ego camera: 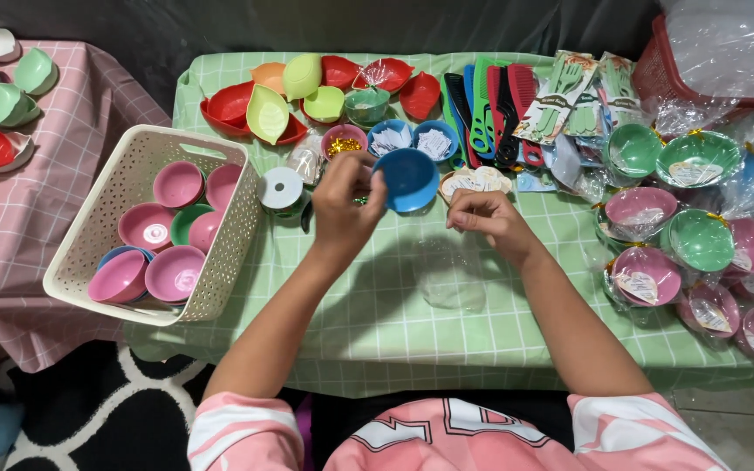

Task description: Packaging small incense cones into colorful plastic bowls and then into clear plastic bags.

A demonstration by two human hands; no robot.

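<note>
Two hands at counter centre: left hand (345, 202) pinches a blue bowl (407, 179) by its rim, right hand (488, 218) curls loosely over clear wrap (448, 277); wrapped bowls (700, 235) lie at 3 o'clock, bare ones fill the basket (124, 166) at 9 o'clock.

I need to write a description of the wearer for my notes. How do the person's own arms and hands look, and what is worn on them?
Both arms are bare from the upper arm down to the left hand and the right hand. No gloves, watch or bracelet show, and I can make out no rings. Short sleeves of a pink shirt with white stripes cover the upper arms.
</note>
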